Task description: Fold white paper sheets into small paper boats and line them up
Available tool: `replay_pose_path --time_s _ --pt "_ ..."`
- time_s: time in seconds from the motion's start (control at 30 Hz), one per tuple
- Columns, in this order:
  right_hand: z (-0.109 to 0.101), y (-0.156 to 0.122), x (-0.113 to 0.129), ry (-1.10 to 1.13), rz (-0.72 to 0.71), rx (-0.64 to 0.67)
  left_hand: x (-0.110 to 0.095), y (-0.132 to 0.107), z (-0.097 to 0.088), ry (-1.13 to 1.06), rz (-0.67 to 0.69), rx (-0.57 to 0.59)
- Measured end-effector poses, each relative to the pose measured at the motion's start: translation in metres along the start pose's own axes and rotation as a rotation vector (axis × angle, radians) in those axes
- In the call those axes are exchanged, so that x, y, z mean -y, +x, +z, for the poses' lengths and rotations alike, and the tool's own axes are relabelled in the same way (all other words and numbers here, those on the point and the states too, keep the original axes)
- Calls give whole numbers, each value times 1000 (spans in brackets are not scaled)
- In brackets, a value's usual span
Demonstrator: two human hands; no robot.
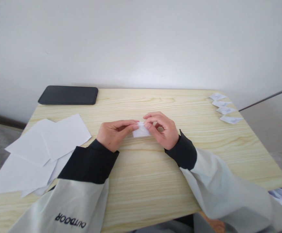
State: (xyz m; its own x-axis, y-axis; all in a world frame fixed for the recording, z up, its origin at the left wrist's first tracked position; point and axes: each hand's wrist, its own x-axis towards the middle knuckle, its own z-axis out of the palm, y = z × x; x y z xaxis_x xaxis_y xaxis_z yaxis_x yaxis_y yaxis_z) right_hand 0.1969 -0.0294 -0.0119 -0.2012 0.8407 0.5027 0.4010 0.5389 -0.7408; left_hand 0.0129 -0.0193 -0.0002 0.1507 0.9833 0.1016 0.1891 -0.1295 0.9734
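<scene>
A small folded piece of white paper [141, 130] is held between my two hands over the middle of the table. My left hand [116, 132] pinches its left side, thumb in front and fingers behind. On the right side, my right hand [163, 129] grips its upper edge between thumb and fingers, with the index finger curved above. A narrow folded strip shows along the paper's top edge. My fingers hide both upper corners.
Loose white sheets [64, 136] overlap on the left of the wooden table [155, 181]. A black phone [68, 95] lies at the back left. Several small folded white papers [226, 110] form a row at the back right. Behind the table stands a white wall [141, 42].
</scene>
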Motion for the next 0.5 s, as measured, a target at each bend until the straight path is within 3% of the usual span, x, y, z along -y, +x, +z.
replay_pose_path --time_s 0.2,0.5 --pt "1 -2 1 110 111 65 -1 -1 -1 -7 -28 29" --pt "3 -3 -2 94 116 57 -3 -2 0 44 -38 -17"
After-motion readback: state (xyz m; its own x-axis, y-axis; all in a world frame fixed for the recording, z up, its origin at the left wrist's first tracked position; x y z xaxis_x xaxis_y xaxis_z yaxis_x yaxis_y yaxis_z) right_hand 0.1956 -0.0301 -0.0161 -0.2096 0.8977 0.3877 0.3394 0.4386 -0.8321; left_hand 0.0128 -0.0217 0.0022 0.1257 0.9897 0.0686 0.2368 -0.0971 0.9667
